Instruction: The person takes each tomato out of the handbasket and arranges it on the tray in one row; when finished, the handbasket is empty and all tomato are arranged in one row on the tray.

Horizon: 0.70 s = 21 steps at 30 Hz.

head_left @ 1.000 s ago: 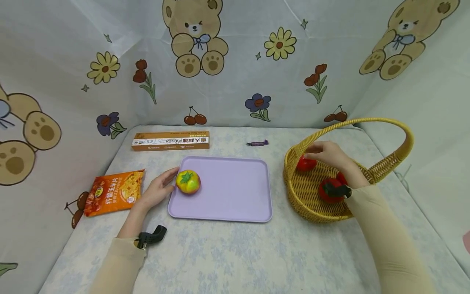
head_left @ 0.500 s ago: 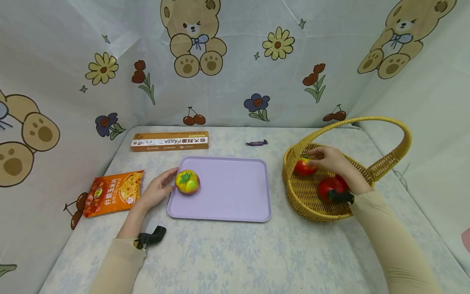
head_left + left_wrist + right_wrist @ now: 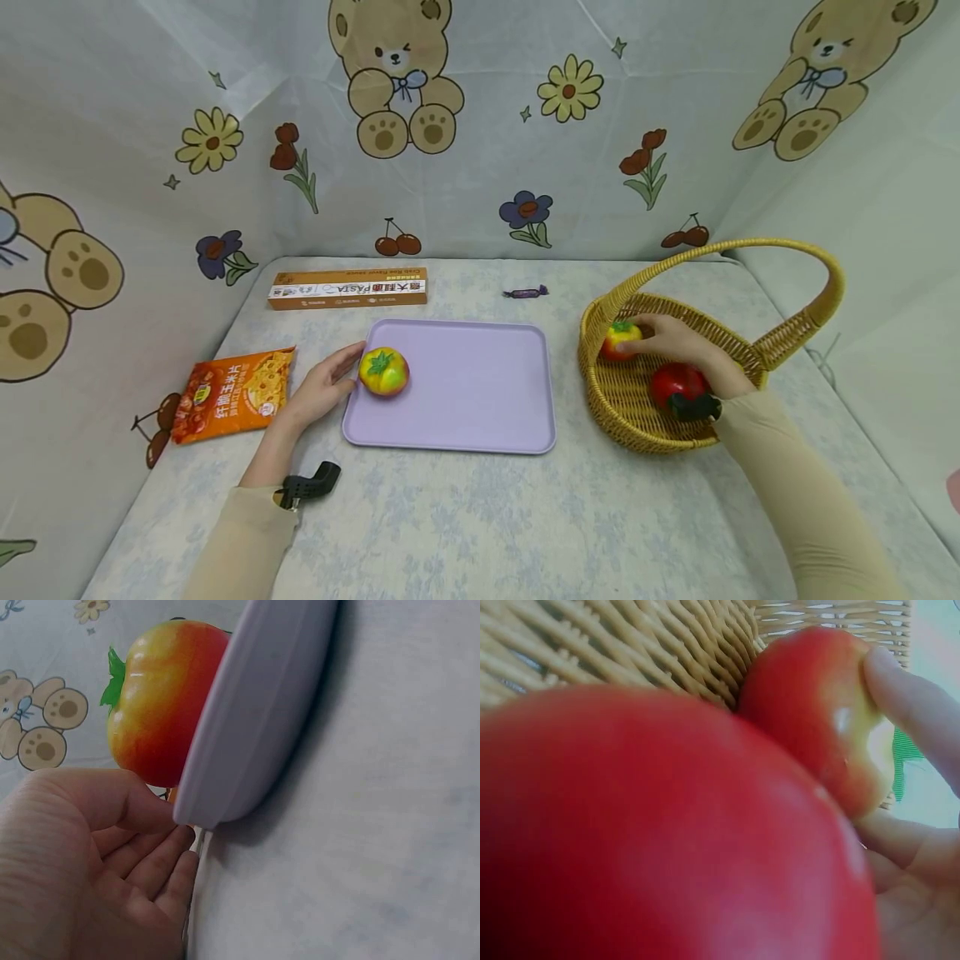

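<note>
Red-yellow fruit (image 3: 620, 339): in the basket (image 3: 626, 429), right of the frame | right hand (image 3: 678, 343): thumb and fingers pinch its sides, fruit-wide | left hand (image 3: 322, 386): loose, bent fingers touch the tray's (image 3: 465, 383) left edge | I guess fruit is light, hard, slippery; hold its fat sides

Lilac tray (image 3: 465, 392), red-yellow fruit (image 3: 618, 342)

Red-yellow fruit (image 3: 617, 342) in wicker basket (image 3: 626, 392), similar fruit (image 3: 384, 372) on lilac tray (image 3: 480, 387), left side
</note>
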Motion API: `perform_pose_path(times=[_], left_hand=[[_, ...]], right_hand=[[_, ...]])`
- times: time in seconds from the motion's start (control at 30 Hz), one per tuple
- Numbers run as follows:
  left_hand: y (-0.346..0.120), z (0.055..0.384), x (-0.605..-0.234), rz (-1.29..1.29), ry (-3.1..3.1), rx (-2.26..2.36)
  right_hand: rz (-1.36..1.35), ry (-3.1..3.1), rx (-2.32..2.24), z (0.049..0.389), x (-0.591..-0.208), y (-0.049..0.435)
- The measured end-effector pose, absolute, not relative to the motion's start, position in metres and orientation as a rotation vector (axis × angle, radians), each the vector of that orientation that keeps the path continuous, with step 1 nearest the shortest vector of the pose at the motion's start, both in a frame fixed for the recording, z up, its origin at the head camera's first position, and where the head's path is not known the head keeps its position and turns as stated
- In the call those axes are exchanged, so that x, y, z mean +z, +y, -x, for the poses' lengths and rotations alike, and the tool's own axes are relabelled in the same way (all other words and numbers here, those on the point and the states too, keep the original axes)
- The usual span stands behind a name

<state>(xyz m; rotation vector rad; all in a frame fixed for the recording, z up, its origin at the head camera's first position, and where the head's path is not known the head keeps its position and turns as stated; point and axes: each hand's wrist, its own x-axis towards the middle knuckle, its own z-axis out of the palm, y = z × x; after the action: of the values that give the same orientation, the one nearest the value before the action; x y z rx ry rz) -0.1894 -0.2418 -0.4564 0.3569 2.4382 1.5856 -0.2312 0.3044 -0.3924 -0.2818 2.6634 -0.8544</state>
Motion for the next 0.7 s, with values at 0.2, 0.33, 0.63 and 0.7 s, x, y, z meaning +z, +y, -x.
perform_pose_path(times=[0.2, 0.33, 0.63, 0.7], left_hand=[[-0.248, 0.196, -0.472, -0.369, 2.457, 1.565], [-0.250, 0.197, -0.475, -0.365, 2.465, 1.566], [-0.249, 0.198, -0.474, -0.381, 2.469, 1.567], [-0.248, 0.198, -0.473, -0.383, 2.462, 1.572]], right_hand=[[0.245, 2.761, -0.845, 0.224, -0.387, 0.306], [0.223, 2.804, -0.916, 0.210, -0.375, 0.309], [0.278, 2.898, -1.070, 0.161, -0.346, 0.301], [0.306, 2.908, -1.129, 0.150, -0.343, 0.294]])
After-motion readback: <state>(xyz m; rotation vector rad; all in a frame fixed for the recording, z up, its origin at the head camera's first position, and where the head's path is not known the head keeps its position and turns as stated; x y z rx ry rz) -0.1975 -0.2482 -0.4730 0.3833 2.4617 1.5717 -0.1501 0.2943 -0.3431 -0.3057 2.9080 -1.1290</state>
